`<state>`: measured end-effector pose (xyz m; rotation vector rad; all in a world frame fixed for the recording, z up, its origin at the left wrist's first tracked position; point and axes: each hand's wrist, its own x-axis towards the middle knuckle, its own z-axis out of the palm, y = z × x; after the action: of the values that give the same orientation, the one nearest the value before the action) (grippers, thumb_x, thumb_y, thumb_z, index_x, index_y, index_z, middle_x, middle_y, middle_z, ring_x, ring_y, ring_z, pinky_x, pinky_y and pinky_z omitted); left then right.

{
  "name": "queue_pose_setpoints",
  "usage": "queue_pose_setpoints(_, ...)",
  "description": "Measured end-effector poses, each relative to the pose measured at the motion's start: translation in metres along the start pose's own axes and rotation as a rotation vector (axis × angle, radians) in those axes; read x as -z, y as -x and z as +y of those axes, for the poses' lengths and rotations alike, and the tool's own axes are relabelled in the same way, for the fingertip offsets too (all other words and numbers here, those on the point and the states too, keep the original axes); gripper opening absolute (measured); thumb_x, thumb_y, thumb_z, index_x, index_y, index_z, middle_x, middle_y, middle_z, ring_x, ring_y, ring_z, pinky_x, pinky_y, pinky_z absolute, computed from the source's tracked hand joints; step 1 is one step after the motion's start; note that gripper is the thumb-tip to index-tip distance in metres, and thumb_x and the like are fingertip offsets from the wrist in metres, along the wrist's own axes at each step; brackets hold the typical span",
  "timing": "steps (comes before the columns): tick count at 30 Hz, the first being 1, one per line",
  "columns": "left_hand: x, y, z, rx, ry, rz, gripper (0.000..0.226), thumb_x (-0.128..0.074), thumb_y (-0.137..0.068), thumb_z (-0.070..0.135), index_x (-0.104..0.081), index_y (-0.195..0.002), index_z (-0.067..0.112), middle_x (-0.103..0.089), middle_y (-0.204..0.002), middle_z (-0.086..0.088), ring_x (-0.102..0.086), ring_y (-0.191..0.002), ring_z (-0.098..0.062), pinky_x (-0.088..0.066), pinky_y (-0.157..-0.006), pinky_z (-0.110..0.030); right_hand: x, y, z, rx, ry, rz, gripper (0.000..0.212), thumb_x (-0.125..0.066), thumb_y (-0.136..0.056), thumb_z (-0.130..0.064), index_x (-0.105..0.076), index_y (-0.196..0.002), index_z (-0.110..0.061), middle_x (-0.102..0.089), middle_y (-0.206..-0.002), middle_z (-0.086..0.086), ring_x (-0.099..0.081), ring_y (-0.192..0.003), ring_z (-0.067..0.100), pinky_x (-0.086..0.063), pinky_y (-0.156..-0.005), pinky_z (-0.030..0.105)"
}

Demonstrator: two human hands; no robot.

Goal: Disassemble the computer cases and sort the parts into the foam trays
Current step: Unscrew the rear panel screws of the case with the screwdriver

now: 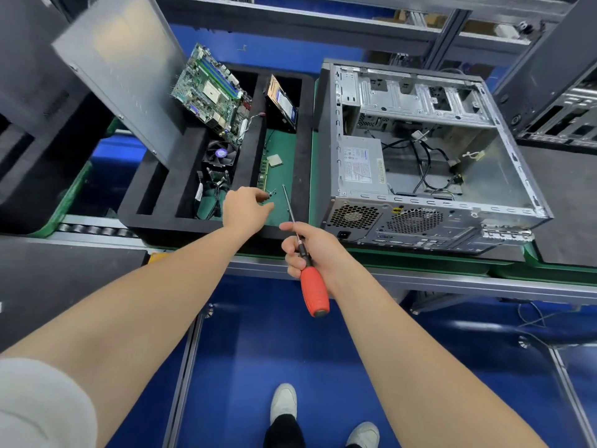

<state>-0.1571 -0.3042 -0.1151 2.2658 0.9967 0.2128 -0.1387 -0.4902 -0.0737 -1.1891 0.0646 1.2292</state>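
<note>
One silver case (429,218) (side open), right hand (311,250) around red screwdriver (315,292), left hand (244,210) slack.

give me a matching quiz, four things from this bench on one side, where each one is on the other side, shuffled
Things
1. motherboard
2. power supply
3. screwdriver
4. hard drive

Places
A. gripped in the right hand
B. inside the case
C. tilted in the tray, beyond the fan
D. far end of the tray's rightmost slot

Pairs: 1-C, 2-B, 3-A, 4-D
</note>
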Motion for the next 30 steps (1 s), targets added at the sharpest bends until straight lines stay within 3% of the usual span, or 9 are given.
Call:
queue_pose_setpoints(3,-0.001,0.008,0.014,0.055,0.224,-0.007,0.028,-0.055,-0.098,0.038,-0.078,-0.093,0.022,-0.078,-0.084,0.006,-0.070,-0.086,-0.017,-0.052,-0.079,-0.031,0.000,0.004,0.000,0.000,0.010,0.002,0.022,-0.049,-0.106,-0.021,-0.060,-0.122,-0.010,-0.056,-0.064,0.006,-0.038,-0.039,0.015,-0.040,-0.041,0.026)
queue_pose_setpoints(6,-0.005,0.018,0.037,0.248,0.630,-0.170,0.030,-0.050,-0.102,0.037,-0.068,-0.097,0.013,-0.077,-0.073,-0.001,-0.067,-0.059,-0.018,-0.054,-0.060,-0.031,0.002,0.015,0.004,0.002,0.009,0.006,0.016,-0.049,-0.106,-0.020,-0.057,-0.115,-0.010,-0.057,-0.063,0.008,-0.038,-0.037,0.016,-0.040,-0.039,0.025)
queue_pose_setpoints(10,-0.011,0.040,0.054,0.403,0.844,-0.233,0.022,-0.053,-0.101,0.020,-0.065,-0.107,0.003,-0.074,-0.081,-0.012,-0.061,-0.063,-0.023,-0.049,-0.056,-0.028,0.010,0.034,0.005,-0.008,0.026,0.001,0.012,-0.048,-0.106,-0.020,-0.053,-0.113,-0.011,-0.059,-0.063,0.010,-0.037,-0.035,0.016,-0.038,-0.038,0.024)
queue_pose_setpoints(14,-0.010,0.068,0.069,0.444,0.904,-0.216,0.021,-0.048,-0.099,0.016,-0.061,-0.089,0.005,-0.069,-0.079,-0.012,-0.055,-0.059,-0.021,-0.045,-0.057,-0.028,0.021,0.063,0.009,-0.031,0.055,-0.037,0.009,-0.048,-0.105,-0.022,-0.051,-0.107,-0.014,-0.059,-0.065,0.008,-0.037,-0.033,0.016,-0.038,-0.037,0.024)
queue_pose_setpoints(20,-0.005,0.106,0.094,0.261,1.006,-0.125,0.019,-0.045,-0.097,0.018,-0.056,-0.084,0.009,-0.068,-0.065,-0.006,-0.058,-0.050,-0.017,-0.047,-0.051,-0.027,0.037,0.115,0.024,0.017,0.099,-0.146,0.013,-0.049,-0.100,-0.029,-0.052,-0.090,-0.021,-0.058,-0.070,0.007,-0.036,-0.032,0.017,-0.040,-0.037,0.026)
queue_pose_setpoints(24,-0.002,0.123,0.109,0.156,1.038,-0.115,0.015,-0.050,-0.088,0.017,-0.062,-0.084,0.010,-0.069,-0.067,-0.007,-0.060,-0.050,-0.016,-0.050,-0.048,-0.025,0.042,0.141,0.032,0.111,0.097,-0.171,0.012,-0.054,-0.097,-0.031,-0.059,-0.089,-0.023,-0.059,-0.070,0.007,-0.037,-0.035,0.017,-0.040,-0.039,0.027)
queue_pose_setpoints(30,-0.005,0.145,0.122,0.008,0.975,-0.179,0.030,-0.042,-0.100,0.019,-0.070,-0.102,0.008,-0.074,-0.074,-0.007,-0.063,-0.054,-0.016,-0.051,-0.054,-0.028,0.051,0.165,0.040,0.168,0.109,-0.140,0.011,-0.057,-0.092,-0.034,-0.065,-0.089,-0.026,-0.057,-0.069,0.005,-0.038,-0.038,0.017,-0.041,-0.044,0.028)
